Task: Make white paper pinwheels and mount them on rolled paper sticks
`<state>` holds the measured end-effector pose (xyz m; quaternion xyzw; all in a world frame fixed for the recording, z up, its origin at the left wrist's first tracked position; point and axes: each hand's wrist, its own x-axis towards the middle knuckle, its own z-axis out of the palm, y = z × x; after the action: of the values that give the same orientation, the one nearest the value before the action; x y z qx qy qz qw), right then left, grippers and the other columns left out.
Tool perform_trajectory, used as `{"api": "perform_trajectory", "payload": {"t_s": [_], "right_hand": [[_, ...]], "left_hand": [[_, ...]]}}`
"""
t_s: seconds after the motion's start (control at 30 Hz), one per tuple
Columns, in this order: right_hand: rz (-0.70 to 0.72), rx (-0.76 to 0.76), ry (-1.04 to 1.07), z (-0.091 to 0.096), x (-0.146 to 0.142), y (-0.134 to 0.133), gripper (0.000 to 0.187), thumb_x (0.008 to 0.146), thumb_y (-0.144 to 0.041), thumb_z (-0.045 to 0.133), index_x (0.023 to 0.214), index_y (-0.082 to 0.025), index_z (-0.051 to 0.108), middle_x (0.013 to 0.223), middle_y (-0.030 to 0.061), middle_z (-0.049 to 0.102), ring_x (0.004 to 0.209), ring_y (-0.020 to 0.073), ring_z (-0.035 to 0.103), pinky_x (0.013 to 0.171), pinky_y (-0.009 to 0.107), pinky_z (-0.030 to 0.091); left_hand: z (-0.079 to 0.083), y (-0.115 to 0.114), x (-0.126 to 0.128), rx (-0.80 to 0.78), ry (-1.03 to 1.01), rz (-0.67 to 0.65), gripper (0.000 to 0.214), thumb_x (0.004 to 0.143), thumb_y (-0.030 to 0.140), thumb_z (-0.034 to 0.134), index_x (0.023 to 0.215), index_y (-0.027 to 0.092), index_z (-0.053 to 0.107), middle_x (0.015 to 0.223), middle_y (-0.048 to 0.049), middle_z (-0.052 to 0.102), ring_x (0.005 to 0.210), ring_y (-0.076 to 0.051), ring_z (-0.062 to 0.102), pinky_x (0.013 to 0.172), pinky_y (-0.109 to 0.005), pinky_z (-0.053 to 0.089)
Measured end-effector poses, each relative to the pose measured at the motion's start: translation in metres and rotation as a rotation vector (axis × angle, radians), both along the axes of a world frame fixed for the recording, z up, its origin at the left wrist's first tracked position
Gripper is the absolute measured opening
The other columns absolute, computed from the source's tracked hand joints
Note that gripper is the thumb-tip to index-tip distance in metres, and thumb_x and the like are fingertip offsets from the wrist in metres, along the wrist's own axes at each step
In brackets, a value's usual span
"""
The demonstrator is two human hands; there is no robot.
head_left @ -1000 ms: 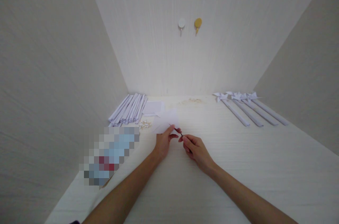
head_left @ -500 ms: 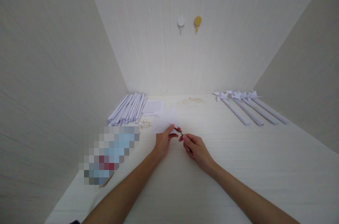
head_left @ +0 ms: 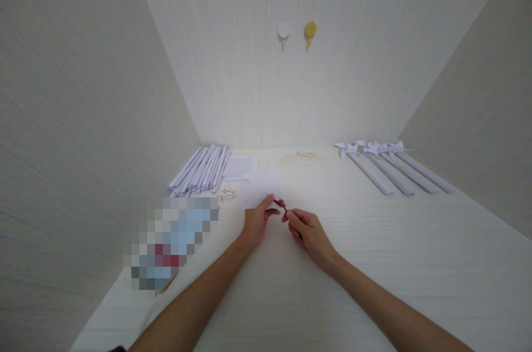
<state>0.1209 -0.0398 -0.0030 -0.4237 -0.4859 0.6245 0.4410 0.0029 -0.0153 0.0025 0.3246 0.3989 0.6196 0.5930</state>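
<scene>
My left hand is closed on the near edge of a white sheet of paper, thumb on top. Between the fingers of my right hand is a thin dark tool, too small to name; its slim end reaches left to the paper at my left thumb. The two hands are close together but apart. Behind the held sheet lie more square paper sheets. Small whitish-yellow pieces lie in a little heap left of the held sheet.
Rolled white paper sticks are piled at the back left, with a blurred-out item nearer me. Paper pinwheels on sticks lie at the back right. Two hooks, white and yellow, are on the back wall.
Both hands keep nearly the same place and grip. The held paper's outline has shifted slightly, and the whole view has moved a little.
</scene>
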Motion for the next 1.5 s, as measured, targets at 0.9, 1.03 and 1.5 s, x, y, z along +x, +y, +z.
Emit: {"api": "perform_trajectory", "payload": {"t_s": [0.9,1.03,1.5], "right_hand": [[-0.132,0.006,0.085,0.0032,-0.0016,-0.0014,0.033,0.066,-0.048,0.058,0.072,-0.017,0.047,0.039,-0.0130,0.027,0.031,0.0012,0.019,0.030,0.016,0.011],[-0.193,-0.009,0.130,0.0032,-0.0015,0.0012,0.034,0.065,-0.048,0.060,0.073,-0.018,0.045,0.037,-0.0141,0.025,0.030,0.0012,0.017,0.029,0.017,0.009],[-0.309,-0.036,0.144,-0.0006,0.0005,0.0042,0.030,0.057,-0.036,0.068,0.064,-0.018,0.045,0.037,-0.0125,0.032,0.032,0.0013,0.024,0.031,0.017,0.011]], "left_hand": [[0.0003,0.0026,-0.0004,-0.046,-0.019,0.119,0.021,0.053,0.026,0.068,0.066,0.014,0.058,0.061,0.0011,0.060,0.053,-0.009,0.054,0.042,-0.018,0.040],[-0.0015,-0.0009,0.0027,-0.044,0.059,-0.025,0.019,0.052,0.026,0.069,0.063,0.014,0.059,0.060,0.0001,0.060,0.053,-0.011,0.054,0.041,-0.019,0.040],[-0.0017,0.0057,-0.0023,-0.086,-0.066,0.009,0.027,0.053,0.029,0.069,0.072,0.013,0.058,0.062,0.0003,0.059,0.050,-0.009,0.052,0.039,-0.018,0.039]]}}
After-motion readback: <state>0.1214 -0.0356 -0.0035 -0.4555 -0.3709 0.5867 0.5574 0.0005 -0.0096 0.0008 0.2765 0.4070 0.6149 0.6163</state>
